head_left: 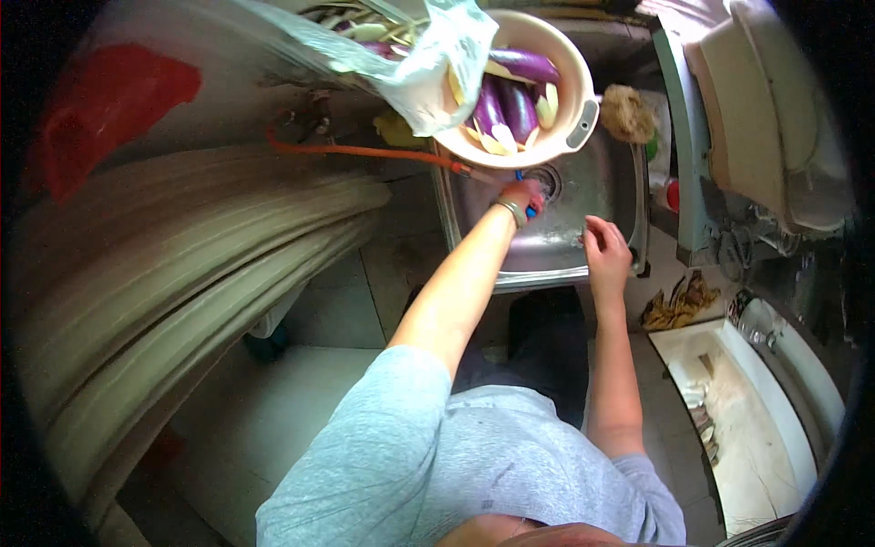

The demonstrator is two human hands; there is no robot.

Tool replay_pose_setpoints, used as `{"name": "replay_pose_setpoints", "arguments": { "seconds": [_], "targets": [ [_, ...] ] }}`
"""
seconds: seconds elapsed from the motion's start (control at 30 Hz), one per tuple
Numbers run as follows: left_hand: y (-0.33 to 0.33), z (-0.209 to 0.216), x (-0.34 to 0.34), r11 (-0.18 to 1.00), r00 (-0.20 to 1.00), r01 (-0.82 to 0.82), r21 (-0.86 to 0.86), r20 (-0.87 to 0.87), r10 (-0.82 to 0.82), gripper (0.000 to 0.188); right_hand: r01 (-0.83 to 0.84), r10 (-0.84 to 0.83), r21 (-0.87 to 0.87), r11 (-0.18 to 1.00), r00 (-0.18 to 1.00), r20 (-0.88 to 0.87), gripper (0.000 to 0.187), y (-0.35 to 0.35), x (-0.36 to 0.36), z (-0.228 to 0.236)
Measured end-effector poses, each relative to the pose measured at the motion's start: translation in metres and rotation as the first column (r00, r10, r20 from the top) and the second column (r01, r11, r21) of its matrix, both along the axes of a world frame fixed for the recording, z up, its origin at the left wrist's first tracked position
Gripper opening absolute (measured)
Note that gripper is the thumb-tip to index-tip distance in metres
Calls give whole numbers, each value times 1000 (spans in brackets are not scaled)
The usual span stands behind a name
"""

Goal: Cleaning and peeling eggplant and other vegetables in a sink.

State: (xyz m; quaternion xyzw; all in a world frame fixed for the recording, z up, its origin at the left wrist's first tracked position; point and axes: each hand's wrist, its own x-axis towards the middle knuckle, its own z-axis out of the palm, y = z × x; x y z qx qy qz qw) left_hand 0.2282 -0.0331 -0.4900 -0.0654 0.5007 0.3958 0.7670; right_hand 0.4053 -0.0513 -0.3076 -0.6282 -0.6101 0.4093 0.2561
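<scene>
My left hand [521,195] reaches into the metal sink [583,187], closed around a small blue tool beside the drain [547,182]. Blue parts show on both sides of the fingers, but its exact kind is hidden. An orange hose [383,152] runs in from the left and ends close to this hand. On the sink's right side, my right hand [607,250] hovers near the front rim, fingers loosely bent and apart, with nothing visible in them. Beyond my hands, a cream plastic basin [583,77] holds several purple eggplants [521,109] and pale cut pieces.
A clear plastic bag [447,68] hangs over the basin's left side, near peelings. A brown scrubber [628,114] rests at the sink's right rim. Pale boards [228,228] line the left. On the right are a grey shelf edge [685,155] and a white tray-like box [756,401].
</scene>
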Motion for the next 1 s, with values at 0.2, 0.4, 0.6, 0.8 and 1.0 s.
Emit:
{"name": "replay_pose_setpoints", "arguments": {
  "seconds": [0.2, 0.4, 0.6, 0.8, 1.0],
  "targets": [
    [2, 17, 2, 996, 954, 32, -88, -294, -57, 23, -11, 421, 770, 638, 842, -337, 27, 68, -112, 202],
    [-7, 12, -10, 999, 959, -38, -37, -282, 26, 16, -185, 437, 727, 661, 883, -173, 37, 110, -150, 204],
    [-24, 23, -7, 997, 996, -75, 35, -51, 77, 18, 218, -319, -297, 930, 880, -353, 25, 34, -13, -10],
    [-61, 43, 17, 991, 993, -107, -77, 50, 111, 23, -23, -233, -668, 744, 927, -293, 29, -9, -59, -167],
    [-53, 49, -2, 994, 974, 111, -21, -194, -113, 22, 43, -699, -863, 503, 608, -377, 26, 3, -59, -169]
  ]
}}
